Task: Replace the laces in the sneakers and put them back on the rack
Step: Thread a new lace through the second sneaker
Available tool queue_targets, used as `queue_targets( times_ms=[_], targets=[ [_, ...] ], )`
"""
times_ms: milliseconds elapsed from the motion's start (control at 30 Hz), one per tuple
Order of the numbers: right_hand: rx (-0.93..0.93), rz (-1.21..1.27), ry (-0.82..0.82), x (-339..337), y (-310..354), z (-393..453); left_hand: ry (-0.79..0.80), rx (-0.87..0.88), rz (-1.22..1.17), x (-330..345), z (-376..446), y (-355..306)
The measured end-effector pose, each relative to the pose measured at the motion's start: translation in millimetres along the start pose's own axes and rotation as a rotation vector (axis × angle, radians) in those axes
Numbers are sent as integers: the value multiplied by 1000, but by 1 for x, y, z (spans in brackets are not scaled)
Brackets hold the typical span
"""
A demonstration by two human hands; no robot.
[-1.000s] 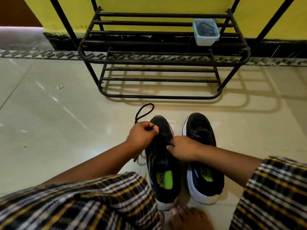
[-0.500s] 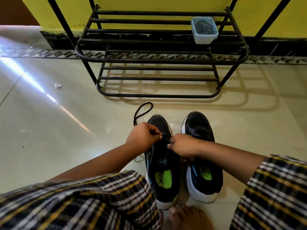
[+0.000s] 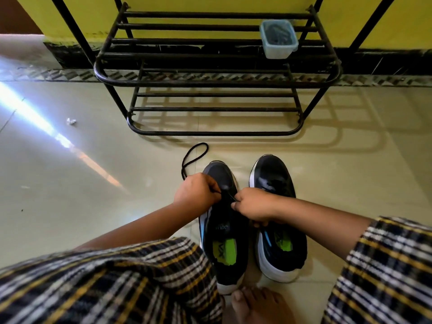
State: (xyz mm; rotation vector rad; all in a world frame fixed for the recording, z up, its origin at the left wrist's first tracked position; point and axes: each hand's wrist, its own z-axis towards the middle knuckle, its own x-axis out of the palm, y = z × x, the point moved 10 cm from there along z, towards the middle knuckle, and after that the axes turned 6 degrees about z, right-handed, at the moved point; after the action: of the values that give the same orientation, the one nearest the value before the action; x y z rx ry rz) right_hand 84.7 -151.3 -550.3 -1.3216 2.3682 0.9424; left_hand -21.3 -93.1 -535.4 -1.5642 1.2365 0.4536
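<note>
A person in checked clothing works over a pair of black sneakers set side by side on a pale tiled floor [image 3: 70, 218], toes toward a black metal rack [image 3: 217, 83] that stands against a yellow wall. The left hand [image 3: 196, 191] is curled over the toe end of the left sneaker [image 3: 224, 230], its fingers pinching a black lace [image 3: 194, 155] whose free length loops out across the floor just ahead of the shoe. The right hand [image 3: 253, 206] is clenched around the other part of the same lace, a short dark strand stretched between the two fists above the shoe's eyelets. The right sneaker [image 3: 278, 242] sits touching or just beside the first, its white sole showing; both insoles show green. A bare foot [image 3: 259, 305] rests at the heels. On the rack's upper shelf, toward the right, stands a small clear tub [image 3: 279, 42] with dark contents that cannot be made out. A scrap of white litter [image 3: 71, 121] lies well to the left.
</note>
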Motion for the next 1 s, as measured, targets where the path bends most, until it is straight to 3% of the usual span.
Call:
queue_targets(
  times_ms=[400,633,1000],
  targets=[
    [-104,-145,12,-1,10,-5,-63,98,-33,-3,0,-14],
    [-125,-141,21,1,12,-5,-44,93,32,-2,2,-18],
    [-166,-185,29,4,18,-8,-47,51,-108,6,3,-7]
  ],
)
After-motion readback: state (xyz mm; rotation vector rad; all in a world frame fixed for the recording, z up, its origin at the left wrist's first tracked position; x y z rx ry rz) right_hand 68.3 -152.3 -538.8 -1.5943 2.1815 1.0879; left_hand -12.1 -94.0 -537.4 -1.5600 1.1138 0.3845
